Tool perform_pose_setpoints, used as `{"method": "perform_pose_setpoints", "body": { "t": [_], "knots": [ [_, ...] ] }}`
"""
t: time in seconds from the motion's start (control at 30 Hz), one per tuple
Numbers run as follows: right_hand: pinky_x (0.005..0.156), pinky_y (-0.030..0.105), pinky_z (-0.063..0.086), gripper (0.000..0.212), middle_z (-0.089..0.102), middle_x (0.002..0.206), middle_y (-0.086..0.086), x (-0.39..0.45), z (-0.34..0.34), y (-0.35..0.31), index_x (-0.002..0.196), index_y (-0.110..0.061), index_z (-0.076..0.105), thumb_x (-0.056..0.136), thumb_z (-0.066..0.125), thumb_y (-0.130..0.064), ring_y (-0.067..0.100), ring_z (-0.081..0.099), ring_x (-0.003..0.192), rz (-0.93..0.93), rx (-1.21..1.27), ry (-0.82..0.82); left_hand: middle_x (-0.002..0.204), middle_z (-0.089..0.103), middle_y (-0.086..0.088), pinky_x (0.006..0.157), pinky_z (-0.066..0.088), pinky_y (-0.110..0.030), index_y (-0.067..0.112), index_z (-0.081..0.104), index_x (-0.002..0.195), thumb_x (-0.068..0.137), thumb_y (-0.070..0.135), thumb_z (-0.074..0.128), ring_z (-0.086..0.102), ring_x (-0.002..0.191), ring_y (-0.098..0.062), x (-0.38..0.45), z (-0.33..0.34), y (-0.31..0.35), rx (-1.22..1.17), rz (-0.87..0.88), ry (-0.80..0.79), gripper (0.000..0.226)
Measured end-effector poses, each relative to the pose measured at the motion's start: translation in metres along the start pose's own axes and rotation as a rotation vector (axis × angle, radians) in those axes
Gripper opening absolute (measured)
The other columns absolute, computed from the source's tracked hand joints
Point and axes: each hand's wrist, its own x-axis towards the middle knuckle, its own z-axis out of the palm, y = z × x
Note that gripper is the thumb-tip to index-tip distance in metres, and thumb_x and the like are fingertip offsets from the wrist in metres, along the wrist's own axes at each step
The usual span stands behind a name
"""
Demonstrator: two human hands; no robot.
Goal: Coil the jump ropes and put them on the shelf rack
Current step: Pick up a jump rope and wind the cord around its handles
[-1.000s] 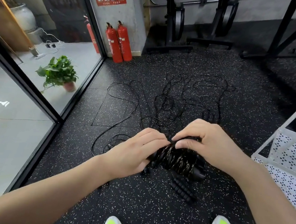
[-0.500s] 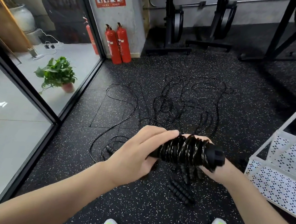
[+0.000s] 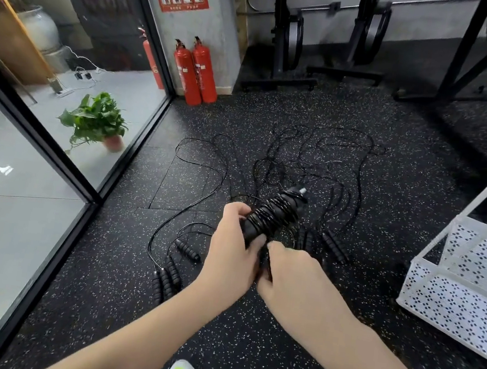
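The speckled floor [image 3: 248, 324] fills most of your view; the glass wall [image 3: 53, 159] closes off everything from 7 to 11 o'clock, and the gym frames [image 3: 286, 35] stand at 12 to 1 o'clock. The white shelf rack [image 3: 454, 292] sits at 3 o'clock, well apart from your hands, with bare floor between (room enough, I judge, to swing across).

The loose jump ropes [image 3: 315, 169] sprawl tangled at 12 o'clock; spare handles [image 3: 166, 279] lie at 9 o'clock beside your left wrist, and more handles [image 3: 333, 245] at 2 o'clock. So most of the job looks undone; nothing shows on the rack's visible tier.

The coiled rope [image 3: 275, 216] is wound round its handles, tilted up toward 1 o'clock; your left hand [image 3: 229, 260] grips its lower end with curled fingers. Your right hand [image 3: 295, 278] is curled at the bundle's base, touching the left; whether it pinches the cord's tail I cannot tell.
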Motion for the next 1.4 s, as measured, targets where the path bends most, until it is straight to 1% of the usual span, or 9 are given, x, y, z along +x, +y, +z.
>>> {"method": "perform_pose_setpoints", "body": {
  "t": [0.2, 0.3, 0.4, 0.53, 0.67, 0.77, 0.93, 1.2, 1.4],
  "knots": [
    [0.073, 0.034, 0.050, 0.012, 0.061, 0.084, -0.011, 0.000, -0.001, 0.009, 0.101, -0.023, 0.059, 0.096, 0.058, -0.034, 0.013, 0.060, 0.078, -0.167, 0.224, 0.189, 0.133, 0.067, 0.003, 0.100, 0.048, -0.023, 0.026, 0.053, 0.145, 0.085, 0.019, 0.055, 0.063, 0.118, -0.008, -0.009, 0.001, -0.002, -0.587, -0.175, -0.158, 0.060],
    [0.072, 0.028, 0.049, 0.017, 0.060, 0.081, -0.014, 0.000, -0.002, 0.012, 0.100, -0.027, 0.060, 0.088, 0.061, -0.038, 0.008, 0.059, 0.079, -0.213, 0.305, 0.276, 0.118, 0.074, -0.008, 0.086, 0.057, -0.028, 0.011, 0.067, 0.130, 0.090, 0.026, 0.062, 0.070, 0.104, -0.018, -0.020, 0.006, 0.012, -1.098, -0.320, -0.158, 0.043],
    [0.069, 0.023, 0.050, 0.019, 0.060, 0.078, -0.016, -0.003, -0.003, 0.009, 0.101, -0.030, 0.063, 0.085, 0.061, -0.041, 0.005, 0.059, 0.076, -0.274, 0.341, 0.375, 0.091, 0.071, -0.008, 0.069, 0.058, -0.029, 0.013, 0.074, 0.111, 0.099, 0.018, 0.055, 0.068, 0.077, -0.017, -0.030, 0.008, 0.014, -1.248, -0.391, -0.200, 0.023],
    [0.067, 0.017, 0.048, 0.032, 0.060, 0.080, -0.014, -0.003, -0.006, 0.015, 0.105, -0.034, 0.065, 0.078, 0.079, -0.046, 0.007, 0.059, 0.072, -0.364, 0.400, 0.441, 0.091, 0.070, -0.014, 0.069, 0.059, -0.036, 0.007, 0.068, 0.112, 0.081, 0.008, 0.068, 0.069, 0.077, -0.025, -0.033, -0.002, 0.014, -1.427, -0.408, -0.263, 0.031],
    [0.071, 0.012, 0.046, 0.043, 0.057, 0.086, -0.016, -0.003, -0.007, 0.023, 0.125, -0.039, 0.061, 0.086, 0.073, -0.053, 0.006, 0.059, 0.075, -0.444, 0.432, 0.339, 0.088, 0.059, -0.018, 0.078, 0.056, -0.040, 0.001, 0.056, 0.103, 0.067, 0.014, 0.090, 0.060, 0.080, -0.030, -0.025, -0.009, 0.005, -1.429, -0.357, -0.390, 0.051],
    [0.077, 0.010, 0.043, 0.035, 0.055, 0.088, -0.021, 0.001, -0.002, 0.028, 0.132, -0.017, 0.066, 0.102, 0.056, -0.033, 0.000, 0.057, 0.081, -0.491, 0.421, 0.392, 0.098, 0.067, -0.017, 0.088, 0.053, -0.039, -0.001, 0.067, 0.104, 0.065, 0.009, 0.091, 0.064, 0.090, -0.028, -0.019, -0.012, 0.001, -1.479, -0.292, -0.404, 0.048],
    [0.073, 0.008, 0.043, 0.022, 0.062, 0.085, -0.023, 0.003, -0.003, 0.028, 0.115, -0.016, 0.076, 0.096, 0.066, -0.019, 0.001, 0.063, 0.077, -0.429, 0.563, 0.551, 0.124, 0.060, -0.024, 0.088, 0.056, -0.048, 0.005, 0.049, 0.137, 0.070, 0.013, 0.091, 0.060, 0.110, -0.036, -0.022, -0.001, 0.006, -1.452, -0.277, -0.444, 0.080],
    [0.067, 0.017, 0.044, 0.024, 0.059, 0.086, -0.003, 0.009, -0.008, 0.038, 0.109, -0.026, 0.078, 0.086, 0.077, -0.019, 0.015, 0.059, 0.075, -0.339, 0.654, 0.507, 0.113, 0.070, -0.018, 0.094, 0.054, -0.038, 0.004, 0.067, 0.118, 0.078, 0.001, 0.079, 0.065, 0.106, -0.029, -0.020, -0.004, 0.002, -1.171, -0.181, -0.199, 0.042],
    [0.077, 0.019, 0.053, 0.018, 0.069, 0.096, -0.008, 0.012, -0.012, 0.042, 0.104, -0.019, 0.080, 0.087, 0.077, -0.016, 0.012, 0.068, 0.089, -0.423, 0.483, 0.471, 0.121, 0.073, -0.005, 0.100, 0.054, -0.052, 0.024, 0.054, 0.132, 0.073, 0.028, 0.089, 0.069, 0.116, -0.025, -0.023, 0.000, -0.002, -0.808, -0.223, -0.101, 0.069]
  ]
}}
